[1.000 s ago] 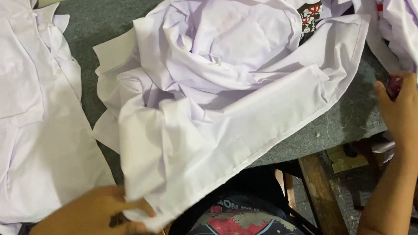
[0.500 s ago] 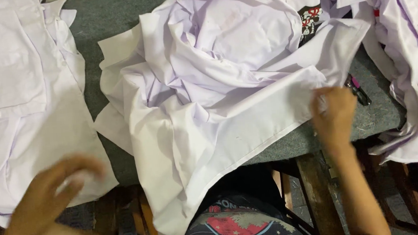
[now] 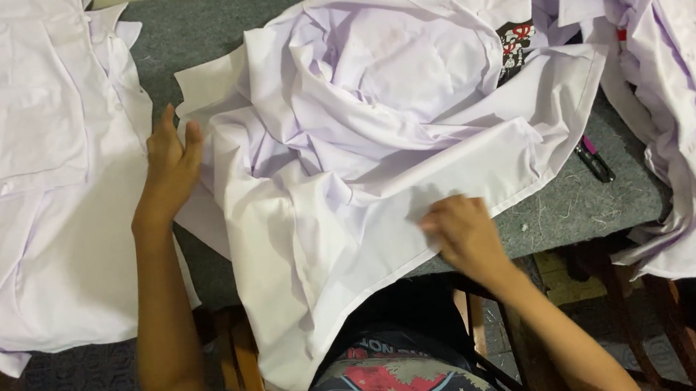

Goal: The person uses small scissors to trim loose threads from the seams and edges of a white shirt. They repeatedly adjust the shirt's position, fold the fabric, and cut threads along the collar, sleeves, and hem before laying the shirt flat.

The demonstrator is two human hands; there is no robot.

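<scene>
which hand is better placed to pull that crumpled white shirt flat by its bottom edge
Probably the right hand: it already rests on the crumpled shirt at its near hem, fingers curled onto the cloth. The left hand lies open at the shirt's left side, touching the edge, gripping nothing.

We count three white shirts: a flat one (image 3: 33,185) at nine o'clock, a crumpled one (image 3: 378,152) in the middle, and another (image 3: 685,115) at three o'clock. We also see one pen (image 3: 595,160) on the one grey desk (image 3: 577,204), and two hands.
</scene>
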